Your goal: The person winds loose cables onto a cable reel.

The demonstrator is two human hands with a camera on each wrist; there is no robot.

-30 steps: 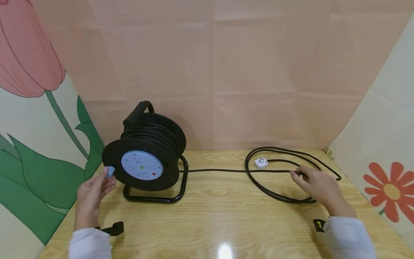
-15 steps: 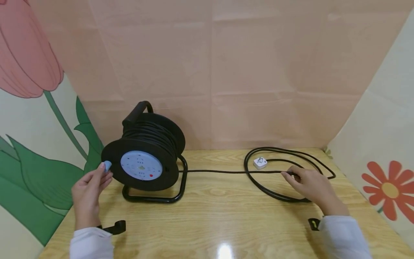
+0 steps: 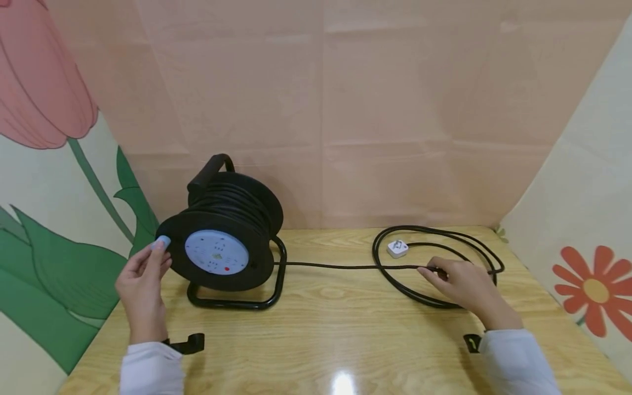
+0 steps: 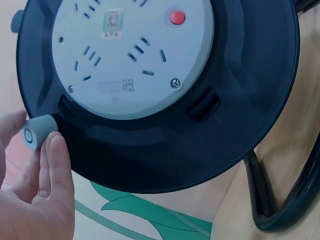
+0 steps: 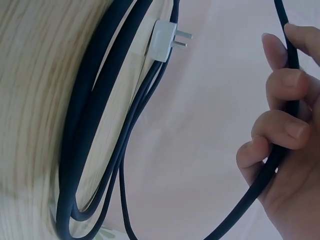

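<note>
A black cable reel (image 3: pixel 224 236) with a pale blue socket face (image 3: pixel 216 252) stands in a black tube frame at the table's left. My left hand (image 3: pixel 143 277) pinches the reel's small blue crank knob (image 3: pixel 161 241) (image 4: pixel 37 132) at its left rim. A black cable (image 3: pixel 336 267) runs from the reel to loose loops (image 3: pixel 434 236) on the right, ending in a white plug (image 3: pixel 397 248) (image 5: pixel 165 41). My right hand (image 3: pixel 456 282) has its fingers curled round the cable (image 5: pixel 272 160) near the loops.
The wooden table (image 3: pixel 336 340) is boxed in by a pink back wall and side panels painted with a tulip on the left and a flower on the right. Black wrist straps (image 3: pixel 190 343) show at both cuffs.
The crank knob has risen along the reel's left rim with my left hand. My right hand has slid left along the cable, and the loops have drawn in.
</note>
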